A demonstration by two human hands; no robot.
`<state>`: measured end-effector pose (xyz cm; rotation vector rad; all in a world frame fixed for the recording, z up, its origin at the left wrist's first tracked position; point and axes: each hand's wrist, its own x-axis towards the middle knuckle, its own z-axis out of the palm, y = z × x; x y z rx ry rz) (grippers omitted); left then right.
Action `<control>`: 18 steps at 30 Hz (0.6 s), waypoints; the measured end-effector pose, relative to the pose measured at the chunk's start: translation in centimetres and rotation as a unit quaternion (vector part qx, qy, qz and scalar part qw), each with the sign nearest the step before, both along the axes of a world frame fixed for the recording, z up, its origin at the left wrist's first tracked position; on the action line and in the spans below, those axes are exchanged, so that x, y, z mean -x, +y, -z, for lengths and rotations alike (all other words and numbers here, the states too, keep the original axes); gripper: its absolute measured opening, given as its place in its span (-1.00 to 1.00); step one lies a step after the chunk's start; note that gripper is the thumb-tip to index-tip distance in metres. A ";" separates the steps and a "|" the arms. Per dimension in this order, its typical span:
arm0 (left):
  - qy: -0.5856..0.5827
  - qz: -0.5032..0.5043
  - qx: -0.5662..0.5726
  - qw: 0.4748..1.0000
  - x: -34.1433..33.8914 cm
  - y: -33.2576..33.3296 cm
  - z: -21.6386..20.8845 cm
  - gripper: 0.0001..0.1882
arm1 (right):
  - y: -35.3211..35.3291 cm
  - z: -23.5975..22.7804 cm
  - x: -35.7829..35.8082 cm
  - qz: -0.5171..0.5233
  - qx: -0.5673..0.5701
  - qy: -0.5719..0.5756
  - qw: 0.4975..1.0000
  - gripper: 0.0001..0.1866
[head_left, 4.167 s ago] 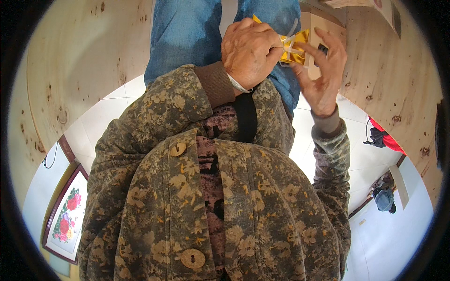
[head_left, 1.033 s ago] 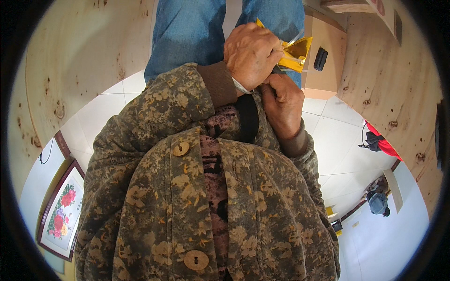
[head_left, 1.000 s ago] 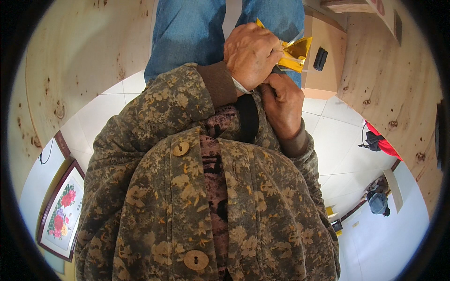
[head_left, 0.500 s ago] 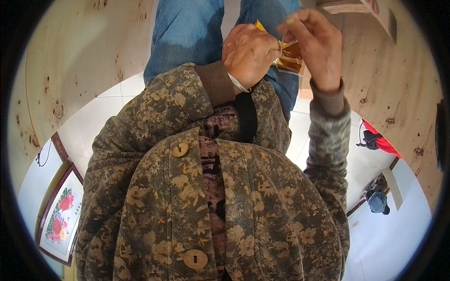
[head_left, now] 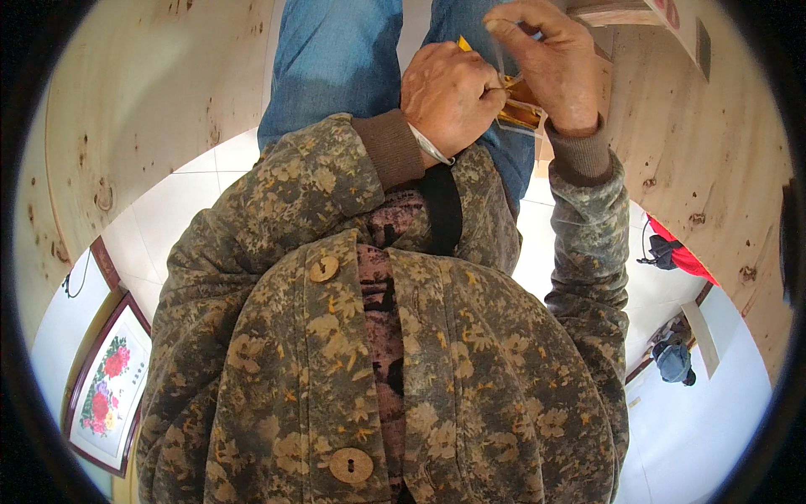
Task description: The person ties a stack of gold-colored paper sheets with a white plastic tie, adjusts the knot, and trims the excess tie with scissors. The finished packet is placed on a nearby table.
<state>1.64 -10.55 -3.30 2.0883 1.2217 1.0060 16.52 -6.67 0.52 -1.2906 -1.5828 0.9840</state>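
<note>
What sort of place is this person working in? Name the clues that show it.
Probably a room in a home: pale floor tiles, plywood wall panels, and a framed flower picture leaning low at the left.

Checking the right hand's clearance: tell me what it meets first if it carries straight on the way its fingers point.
The right hand points toward the left hand; it would likely first meet the yellow packet between them, though depth is unclear.

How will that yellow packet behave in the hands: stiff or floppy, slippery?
The yellow packet looks like thin film, creased between the left hand and right hand, so probably floppy and light. Its glossy, partly clear surface suggests it may be slippery. Small and mostly hidden, so contents cannot be judged.
</note>
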 end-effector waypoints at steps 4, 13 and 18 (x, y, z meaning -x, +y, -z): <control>0.002 -0.004 -0.010 1.000 -0.1 -0.1 0.2 -0.83 | -1.9 -1.8 -0.2 0.146 -0.064 -0.233 0.959 -0.76; 0.011 -0.016 -0.043 0.999 0.0 -0.4 0.8 -0.82 | -6.8 -0.1 1.9 0.198 0.122 -0.142 0.962 -0.86; -0.034 0.009 -0.040 0.999 0.5 -0.3 0.9 -0.86 | -7.0 0.9 2.3 0.258 0.110 -0.099 0.955 -0.89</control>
